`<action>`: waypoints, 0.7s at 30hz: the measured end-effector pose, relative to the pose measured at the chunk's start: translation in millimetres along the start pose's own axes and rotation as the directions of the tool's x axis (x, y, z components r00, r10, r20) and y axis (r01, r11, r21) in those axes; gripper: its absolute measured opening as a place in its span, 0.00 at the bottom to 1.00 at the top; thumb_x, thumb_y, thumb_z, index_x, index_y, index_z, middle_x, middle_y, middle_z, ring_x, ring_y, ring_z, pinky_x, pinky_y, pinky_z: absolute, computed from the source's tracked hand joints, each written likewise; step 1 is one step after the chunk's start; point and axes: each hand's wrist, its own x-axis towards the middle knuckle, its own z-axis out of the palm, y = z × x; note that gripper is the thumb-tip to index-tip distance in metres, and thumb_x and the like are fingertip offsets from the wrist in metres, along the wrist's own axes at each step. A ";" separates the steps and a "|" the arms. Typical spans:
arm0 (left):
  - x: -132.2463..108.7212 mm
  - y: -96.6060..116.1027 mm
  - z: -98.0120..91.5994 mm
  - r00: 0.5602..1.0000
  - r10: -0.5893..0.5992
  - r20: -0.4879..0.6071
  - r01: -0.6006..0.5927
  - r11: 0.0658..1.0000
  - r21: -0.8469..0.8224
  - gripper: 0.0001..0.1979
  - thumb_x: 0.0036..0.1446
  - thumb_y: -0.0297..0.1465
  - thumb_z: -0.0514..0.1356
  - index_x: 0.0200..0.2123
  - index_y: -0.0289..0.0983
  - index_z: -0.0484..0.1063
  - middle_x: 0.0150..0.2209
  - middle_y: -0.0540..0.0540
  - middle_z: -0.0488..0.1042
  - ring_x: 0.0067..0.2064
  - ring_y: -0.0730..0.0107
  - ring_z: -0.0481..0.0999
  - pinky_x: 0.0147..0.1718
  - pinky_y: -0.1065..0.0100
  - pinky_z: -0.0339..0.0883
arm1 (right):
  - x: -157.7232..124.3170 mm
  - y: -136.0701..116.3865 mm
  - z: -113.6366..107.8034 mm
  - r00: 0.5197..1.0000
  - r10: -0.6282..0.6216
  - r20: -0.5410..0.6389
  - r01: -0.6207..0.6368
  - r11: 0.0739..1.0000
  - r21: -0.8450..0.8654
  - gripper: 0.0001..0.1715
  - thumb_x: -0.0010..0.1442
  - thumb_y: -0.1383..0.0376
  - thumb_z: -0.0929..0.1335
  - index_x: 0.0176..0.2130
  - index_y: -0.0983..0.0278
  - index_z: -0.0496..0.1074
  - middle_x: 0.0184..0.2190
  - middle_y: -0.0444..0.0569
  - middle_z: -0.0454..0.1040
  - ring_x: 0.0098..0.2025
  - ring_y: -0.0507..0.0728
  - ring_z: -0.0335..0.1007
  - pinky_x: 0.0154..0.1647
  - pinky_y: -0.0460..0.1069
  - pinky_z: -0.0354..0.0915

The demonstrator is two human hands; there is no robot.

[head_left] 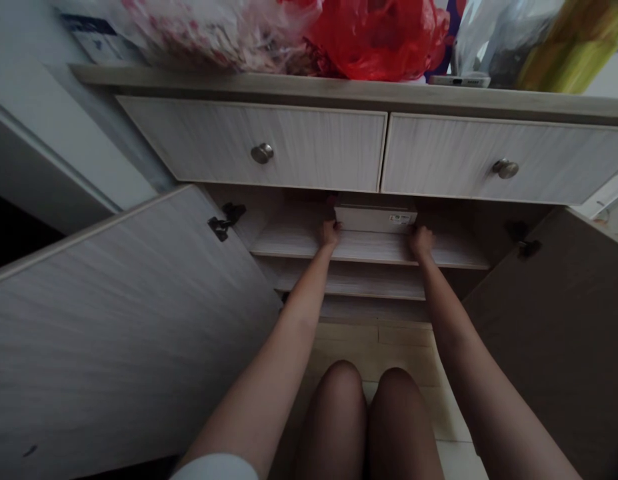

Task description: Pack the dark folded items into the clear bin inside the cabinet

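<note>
1. The cabinet (369, 147), pale and wood-grained, fills most of the view in front of the person.
2. Its left door (139, 327) and right door (563, 327) both stand open, swung out on either side of the person's arms.
3. The cabinet top (289, 87) runs across above everything else and carries several bags along its front edge.
4. Two drawers sit side by side under that top, a left drawer (313, 143) and a right drawer (449, 150), both pushed in.
5. The upper shelf (373, 245) spans the inside below the drawers, with a lower shelf (373, 283) beneath it.
6. A red plastic bag (383, 40) is on the top near its middle, beside a clear plastic bag (223, 40) with pinkish contents.
7. The white box (366, 217) is inside the cabinet at the upper shelf, its long side facing out, between the two hands; whether it rests on the board or is slightly raised, I cannot tell.
8. The left hand (331, 233) is closed on the box's left end, thumb by the front corner, other fingers mostly hidden.
9. The right hand (422, 243) is curled around the right end; its fingertips are hard to make out.
10. Round metal knobs (262, 153) mark the drawer fronts.
11. A small printed label (402, 218) is on the box's front, toward its right end.
</note>
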 end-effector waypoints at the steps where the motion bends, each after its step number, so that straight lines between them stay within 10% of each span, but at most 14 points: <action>1: -0.1 1.5 -0.1 1.000 -0.005 -0.013 0.005 1.000 0.013 0.08 0.58 0.25 0.59 0.28 0.32 0.75 0.34 0.37 0.78 0.48 0.55 0.73 0.42 0.65 0.62 | 1.7 -0.1 0.1 1.000 0.000 -0.003 0.000 1.000 0.003 0.24 0.68 0.61 0.60 0.50 0.73 0.78 0.44 0.70 0.78 0.50 0.68 0.75 0.53 0.59 0.65; 7: -15.9 16.0 -4.3 0.999 -0.038 -0.006 0.038 0.999 0.006 0.06 0.57 0.26 0.61 0.35 0.31 0.78 0.36 0.38 0.79 0.45 0.58 0.75 0.42 0.66 0.67 | -8.1 7.6 -10.3 0.998 0.027 0.048 -0.037 0.971 0.237 0.26 0.65 0.59 0.62 0.54 0.73 0.74 0.48 0.69 0.77 0.52 0.66 0.73 0.55 0.59 0.65; 11: -74.2 6.5 -25.6 0.996 0.025 -0.091 -0.038 0.988 -0.147 0.10 0.61 0.32 0.59 0.42 0.35 0.77 0.46 0.38 0.79 0.50 0.61 0.76 0.49 0.67 0.68 | -84.2 42.4 -31.7 0.974 -0.072 -0.213 0.194 0.748 0.635 0.33 0.64 0.51 0.61 0.59 0.69 0.68 0.53 0.63 0.74 0.51 0.60 0.73 0.55 0.54 0.66; 15: -189.4 -57.4 -80.0 0.971 0.073 -0.229 -0.127 0.964 -0.232 0.18 0.59 0.47 0.58 0.36 0.40 0.78 0.43 0.41 0.81 0.50 0.60 0.78 0.50 0.64 0.69 | -228.1 126.0 -42.6 0.969 0.114 -0.221 0.095 0.653 0.752 0.30 0.57 0.43 0.67 0.45 0.64 0.74 0.42 0.57 0.78 0.45 0.60 0.75 0.49 0.53 0.70; 18: -288.8 -131.7 -134.8 0.921 -0.093 -0.379 0.067 0.994 -0.081 0.25 0.52 0.55 0.56 0.25 0.39 0.73 0.27 0.43 0.78 0.37 0.55 0.78 0.41 0.59 0.71 | -344.8 213.9 -38.5 0.968 0.242 0.063 -0.217 0.685 0.696 0.32 0.49 0.38 0.69 0.34 0.63 0.75 0.30 0.54 0.79 0.35 0.62 0.76 0.37 0.53 0.72; 21: -370.2 -191.5 -188.8 0.793 -0.189 -0.579 0.242 0.970 0.014 0.23 0.48 0.56 0.53 0.23 0.42 0.68 0.22 0.45 0.73 0.29 0.54 0.74 0.34 0.54 0.70 | -426.8 297.1 -42.1 0.851 0.496 0.170 -0.503 0.683 0.529 0.35 0.39 0.33 0.69 0.28 0.60 0.74 0.25 0.54 0.78 0.30 0.67 0.77 0.31 0.58 0.71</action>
